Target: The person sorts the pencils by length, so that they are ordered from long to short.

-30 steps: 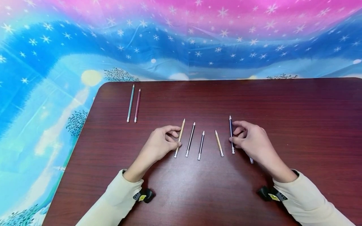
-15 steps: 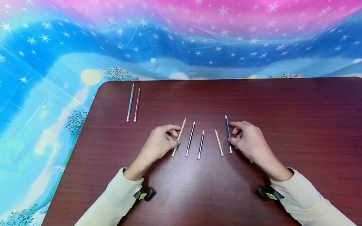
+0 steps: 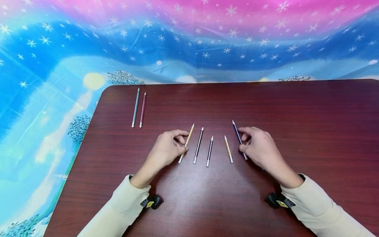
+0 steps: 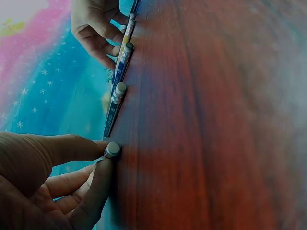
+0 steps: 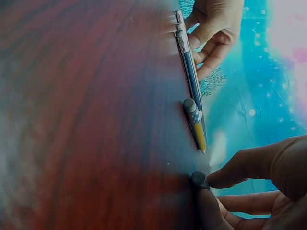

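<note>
Taking the shorter dark pencil (image 3: 210,151) near the middle as the landmark, a snowflake-patterned cloth (image 3: 38,82) runs down to its far left and also across behind it, beyond the far edge of the dark red-brown table (image 3: 183,197). Well to its left and farther back lie a teal pencil (image 3: 135,108) and a maroon pencil (image 3: 143,110), side by side and apart.

Nearer to it on the left is the person's left hand (image 3: 167,148), a black wrist camera (image 3: 151,201) below its cream sleeve. Thumb and forefinger pinch the longer gold pencil (image 3: 187,143), tip away from the person; the left wrist view shows them on either side of its eraser end. The other fingers bend beneath, partly hidden. Between that pencil and the landmark lies the longer dark pencil (image 3: 198,144), touching neither.

Just to the right of the landmark is the shorter gold pencil (image 3: 228,149), its tip leaning slightly left. Farther right stands the navy pencil (image 3: 237,133), slanted the same way more strongly, pinched between thumb and forefinger of the right hand (image 3: 260,146). Rightmost from the landmark, nearer the person, are another cream sleeve (image 3: 319,207) and black camera (image 3: 278,200).
</note>
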{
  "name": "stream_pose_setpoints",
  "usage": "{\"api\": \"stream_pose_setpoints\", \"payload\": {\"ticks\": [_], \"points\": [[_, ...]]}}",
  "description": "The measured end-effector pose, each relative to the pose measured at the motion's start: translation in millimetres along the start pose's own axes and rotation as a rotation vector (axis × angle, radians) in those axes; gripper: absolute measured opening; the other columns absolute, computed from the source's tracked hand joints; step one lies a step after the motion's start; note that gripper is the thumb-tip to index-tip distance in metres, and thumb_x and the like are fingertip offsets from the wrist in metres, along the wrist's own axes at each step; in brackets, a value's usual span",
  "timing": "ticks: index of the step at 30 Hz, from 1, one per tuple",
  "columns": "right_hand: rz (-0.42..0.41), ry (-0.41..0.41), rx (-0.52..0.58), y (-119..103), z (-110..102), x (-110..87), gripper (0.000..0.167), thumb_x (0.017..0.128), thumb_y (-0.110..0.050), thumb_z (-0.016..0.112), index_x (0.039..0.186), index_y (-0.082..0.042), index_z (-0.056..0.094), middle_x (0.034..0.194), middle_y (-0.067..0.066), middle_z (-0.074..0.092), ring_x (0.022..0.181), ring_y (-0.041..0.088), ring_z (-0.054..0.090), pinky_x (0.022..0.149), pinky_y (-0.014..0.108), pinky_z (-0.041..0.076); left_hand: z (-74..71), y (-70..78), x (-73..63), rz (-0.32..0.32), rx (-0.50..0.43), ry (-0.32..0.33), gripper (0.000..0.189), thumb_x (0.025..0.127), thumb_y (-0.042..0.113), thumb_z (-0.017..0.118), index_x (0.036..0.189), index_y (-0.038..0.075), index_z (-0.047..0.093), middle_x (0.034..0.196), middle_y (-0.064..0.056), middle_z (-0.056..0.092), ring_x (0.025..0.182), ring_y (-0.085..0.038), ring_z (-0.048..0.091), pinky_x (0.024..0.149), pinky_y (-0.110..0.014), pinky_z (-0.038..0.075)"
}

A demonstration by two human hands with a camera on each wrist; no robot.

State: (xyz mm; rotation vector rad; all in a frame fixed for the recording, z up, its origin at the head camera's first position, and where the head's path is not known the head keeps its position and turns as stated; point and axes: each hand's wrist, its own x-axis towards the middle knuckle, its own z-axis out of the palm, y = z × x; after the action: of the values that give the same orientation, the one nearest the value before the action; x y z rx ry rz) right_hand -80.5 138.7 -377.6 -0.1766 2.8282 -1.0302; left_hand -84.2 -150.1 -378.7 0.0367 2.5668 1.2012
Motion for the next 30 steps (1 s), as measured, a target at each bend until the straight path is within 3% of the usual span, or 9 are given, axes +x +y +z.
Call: {"api": "stream_pose_setpoints", "payload": {"ticks": [20, 30], "points": [[0.004, 0.014, -0.094, -3, 2, 0.4, 0.045, 0.074, 0.001, 0.072, 0.119, 0.000, 0.074, 0.086, 0.004, 0.067, 0.077, 0.023, 0.062, 0.067, 0.038, 0.044, 0.0, 6.3, -0.2, -0.005, 0.109, 0.032, 0.044, 0.082, 0.002, 0.080, 0.125, 0.010, 0.076, 0.085, 0.003, 0.070, 0.074, -0.006, 0.064, 0.073, -0.024, 0.053], [0.004, 0.005, -0.044, -1, 1, 1.1, 0.047, 0.075, 0.001, 0.071, 0.122, 0.001, 0.072, 0.083, 0.004, 0.068, 0.073, 0.017, 0.058, 0.072, 0.034, 0.042, 0.5, 14.1, -0.9, -0.026, 0.297, 0.045, 0.051, 0.078, 0.004, 0.079, 0.127, 0.020, 0.076, 0.076, 0.012, 0.068, 0.074, -0.013, 0.060, 0.079, -0.035, 0.051]]}}
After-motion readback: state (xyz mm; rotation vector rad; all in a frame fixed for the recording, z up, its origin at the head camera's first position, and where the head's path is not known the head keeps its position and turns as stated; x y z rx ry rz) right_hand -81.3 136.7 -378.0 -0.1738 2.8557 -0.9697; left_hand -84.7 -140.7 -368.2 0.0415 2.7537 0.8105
